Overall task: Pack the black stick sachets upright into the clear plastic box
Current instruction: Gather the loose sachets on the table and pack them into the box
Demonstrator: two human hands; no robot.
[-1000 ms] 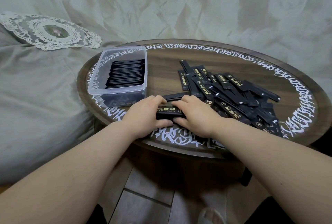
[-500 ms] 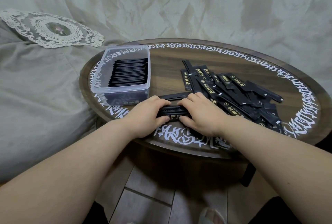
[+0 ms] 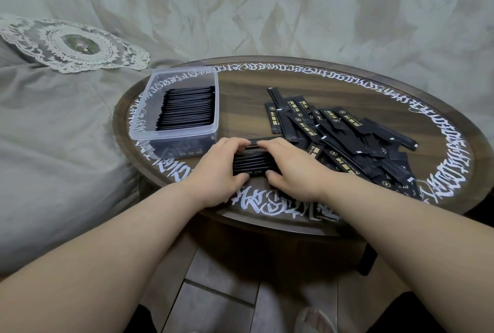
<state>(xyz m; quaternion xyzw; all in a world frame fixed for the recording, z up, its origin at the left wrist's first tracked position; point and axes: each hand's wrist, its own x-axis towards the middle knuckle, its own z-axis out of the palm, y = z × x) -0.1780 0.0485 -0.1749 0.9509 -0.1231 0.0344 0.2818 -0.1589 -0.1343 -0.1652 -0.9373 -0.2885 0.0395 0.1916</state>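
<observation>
A bundle of black stick sachets [image 3: 251, 163] stands on edge on the round table, just in front of the clear plastic box [image 3: 149, 116]. My left hand [image 3: 216, 172] grips its left end and my right hand [image 3: 291, 169] grips its right end, thumbs on the near side. The box sits at the table's left and holds a row of sachets [image 3: 187, 108] packed upright along its right part. A loose pile of black sachets [image 3: 344, 143] with gold print lies to the right of my hands.
The dark wooden round table [image 3: 246, 87] has a white lettered band around its rim. A grey cushion with a lace doily [image 3: 72, 45] lies to the left. Tiled floor and a slipper [image 3: 312, 319] show below the table edge.
The bundle between my hands has turned from lying flat with its print up to standing on its edges. Both hands stayed in place around it.
</observation>
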